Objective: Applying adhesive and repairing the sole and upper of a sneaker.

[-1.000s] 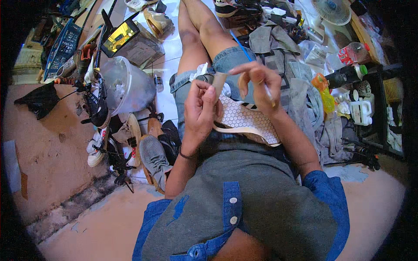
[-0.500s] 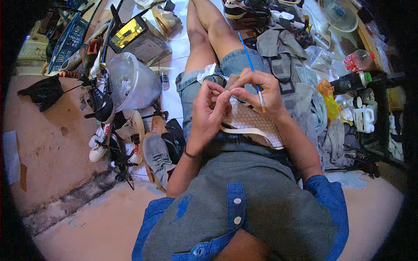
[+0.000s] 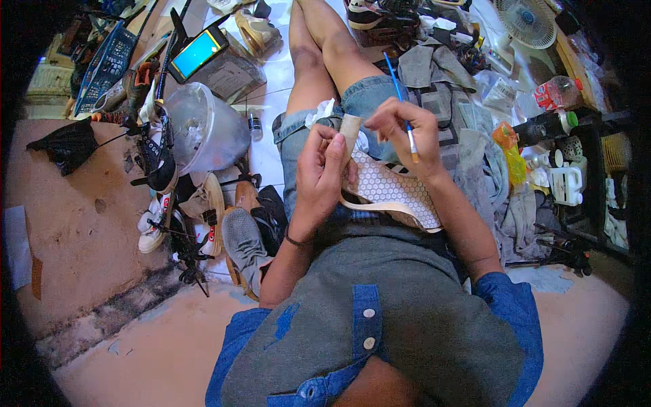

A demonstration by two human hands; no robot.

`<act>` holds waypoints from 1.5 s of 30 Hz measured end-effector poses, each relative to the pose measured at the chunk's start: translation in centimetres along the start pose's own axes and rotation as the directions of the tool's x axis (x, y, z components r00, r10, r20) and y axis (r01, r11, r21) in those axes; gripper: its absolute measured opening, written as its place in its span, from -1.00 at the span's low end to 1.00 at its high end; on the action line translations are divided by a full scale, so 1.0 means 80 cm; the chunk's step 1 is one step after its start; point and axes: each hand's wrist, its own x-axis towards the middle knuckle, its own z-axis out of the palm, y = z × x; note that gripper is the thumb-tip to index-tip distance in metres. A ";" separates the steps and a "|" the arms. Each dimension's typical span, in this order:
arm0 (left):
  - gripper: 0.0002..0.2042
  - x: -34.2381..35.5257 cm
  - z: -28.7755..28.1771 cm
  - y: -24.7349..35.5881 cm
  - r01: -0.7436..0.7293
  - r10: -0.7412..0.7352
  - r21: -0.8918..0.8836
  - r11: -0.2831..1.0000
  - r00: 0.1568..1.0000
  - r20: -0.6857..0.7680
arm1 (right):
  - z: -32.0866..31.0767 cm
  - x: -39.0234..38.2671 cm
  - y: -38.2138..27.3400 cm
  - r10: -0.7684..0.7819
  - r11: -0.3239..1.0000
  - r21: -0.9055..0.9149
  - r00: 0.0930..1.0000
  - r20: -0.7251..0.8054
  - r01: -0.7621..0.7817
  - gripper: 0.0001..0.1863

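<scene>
My left hand (image 3: 319, 169) is closed on a narrow tan piece (image 3: 351, 130) that stands upright between thumb and fingers, attached to or resting against a pale honeycomb-patterned shoe part (image 3: 397, 186) with a cream strip along its lower edge, over my lap. Just right of that piece, my right hand (image 3: 417, 136) holds a slim blue paintbrush (image 3: 392, 71) with its fingers curled, the bristle end hidden or too small to tell. A crumpled white scrap (image 3: 319, 114) lies on my denim shorts behind the left hand.
Shoes (image 3: 241, 244) and a translucent bucket (image 3: 207, 132) sit to my left, a screened device (image 3: 196, 54) beyond them. Grey cloths (image 3: 437, 74), bottles (image 3: 556, 91), a white jug (image 3: 565, 186), a dark rack (image 3: 603, 230) and a fan (image 3: 525, 20) crowd the right.
Half a second ago my right fingertips met the tan piece; now they are lifted slightly right of it, leaving more of it visible. The device's screen has turned from yellow to cyan.
</scene>
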 end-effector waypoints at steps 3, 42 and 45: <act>-0.83 -0.001 -0.001 0.000 0.010 -0.010 0.029 1.000 1.000 0.021 | 0.001 -0.002 -0.003 -0.033 0.996 -0.075 0.991 0.131 0.043 -0.82; -0.80 0.001 -0.006 0.001 0.032 -0.033 0.012 0.999 0.999 0.040 | -0.001 -0.003 -0.007 0.030 0.997 -0.079 0.981 0.194 -0.015 -0.83; -0.80 0.000 -0.006 -0.002 0.011 -0.012 0.078 0.997 1.000 0.018 | -0.002 0.000 -0.008 -0.029 0.995 -0.089 0.983 0.181 0.045 -0.83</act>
